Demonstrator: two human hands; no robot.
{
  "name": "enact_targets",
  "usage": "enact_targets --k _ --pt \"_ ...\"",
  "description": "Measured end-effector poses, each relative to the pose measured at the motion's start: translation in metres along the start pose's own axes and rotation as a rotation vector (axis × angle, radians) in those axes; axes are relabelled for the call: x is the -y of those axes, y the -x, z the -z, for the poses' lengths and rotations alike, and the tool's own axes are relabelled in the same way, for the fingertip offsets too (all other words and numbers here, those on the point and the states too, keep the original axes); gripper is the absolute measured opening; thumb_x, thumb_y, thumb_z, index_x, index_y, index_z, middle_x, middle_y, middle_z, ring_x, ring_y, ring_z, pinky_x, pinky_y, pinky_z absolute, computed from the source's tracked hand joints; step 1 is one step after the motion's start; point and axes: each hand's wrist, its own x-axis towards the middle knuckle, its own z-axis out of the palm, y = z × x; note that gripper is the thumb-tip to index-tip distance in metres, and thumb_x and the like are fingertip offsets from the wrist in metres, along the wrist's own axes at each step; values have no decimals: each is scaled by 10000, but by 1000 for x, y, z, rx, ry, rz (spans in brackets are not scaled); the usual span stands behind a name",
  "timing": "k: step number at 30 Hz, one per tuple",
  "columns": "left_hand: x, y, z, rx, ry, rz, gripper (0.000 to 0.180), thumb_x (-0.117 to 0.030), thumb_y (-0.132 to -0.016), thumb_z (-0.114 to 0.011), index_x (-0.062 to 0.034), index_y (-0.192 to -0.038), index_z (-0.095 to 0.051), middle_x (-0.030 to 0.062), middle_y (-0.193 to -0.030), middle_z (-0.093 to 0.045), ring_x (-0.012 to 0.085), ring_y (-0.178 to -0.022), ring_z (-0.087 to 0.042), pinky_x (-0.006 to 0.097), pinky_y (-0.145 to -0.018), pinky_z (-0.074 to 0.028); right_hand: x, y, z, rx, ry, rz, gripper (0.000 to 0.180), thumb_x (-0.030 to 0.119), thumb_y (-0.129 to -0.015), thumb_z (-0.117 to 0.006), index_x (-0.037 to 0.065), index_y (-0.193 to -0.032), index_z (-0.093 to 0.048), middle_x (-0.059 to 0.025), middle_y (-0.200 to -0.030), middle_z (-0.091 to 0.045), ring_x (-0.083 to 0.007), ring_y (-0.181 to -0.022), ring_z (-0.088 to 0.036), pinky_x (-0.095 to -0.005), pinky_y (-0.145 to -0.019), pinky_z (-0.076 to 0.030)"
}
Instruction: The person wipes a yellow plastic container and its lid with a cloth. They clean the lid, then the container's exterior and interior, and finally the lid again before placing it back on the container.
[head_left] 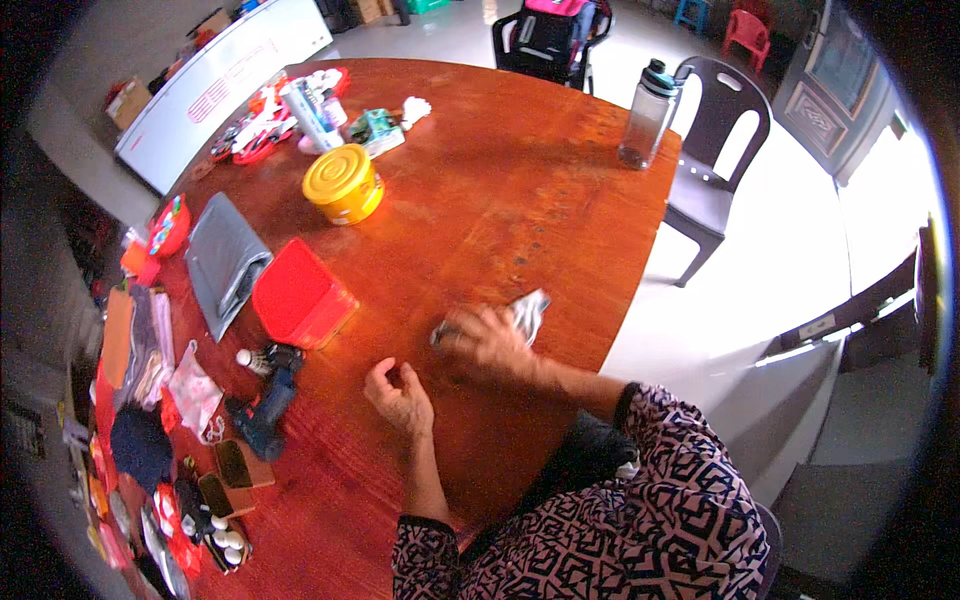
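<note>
My right hand (488,342) presses a crumpled grey-and-white cloth (532,314) against the reddish-brown wooden table (470,210). The cloth sticks out on both sides of the fingers, which are slightly blurred. To its left, my left hand (402,400) hovers over or rests on the tabletop, fingers loosely curled and thumb apart, with nothing in it. Beyond the left hand lies a red plastic container (303,294). A dark blue cordless drill (264,415) and a shuttlecock (252,361) are left of that hand.
Farther back stand a yellow lidded tub (343,185) and a clear bottle (648,115). A grey folded pouch (225,260) and many small items crowd the table's left side. A dark plastic chair (712,150) stands beyond the right edge; a white chest freezer (225,95) is at the back left.
</note>
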Motion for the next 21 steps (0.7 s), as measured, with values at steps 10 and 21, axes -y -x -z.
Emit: enact_targets --k 10,21 --pt "-5 1 8 129 -11 43 227 -141 -907 -625 -55 -1105 -556 142 -1141 -510 295 -1092 -443 440 -894 -422 -78 -2 25 -262 -59 -321 401 208 -873 -547 207 -1274 -531 -100 -1387 -441 -313 -1302 -370 -528 -1046 -248" --pt "-24 -1 6 151 21 194 279 -174 -919 -622 -33 -1146 -543 145 -1162 -499 274 -1056 -482 412 -893 -447 -117 -24 37 5 -271 -548 1012 514 -699 -730 173 -1492 -202 -156 -1499 -273 -387 -1386 -225 -598 -1046 -196"
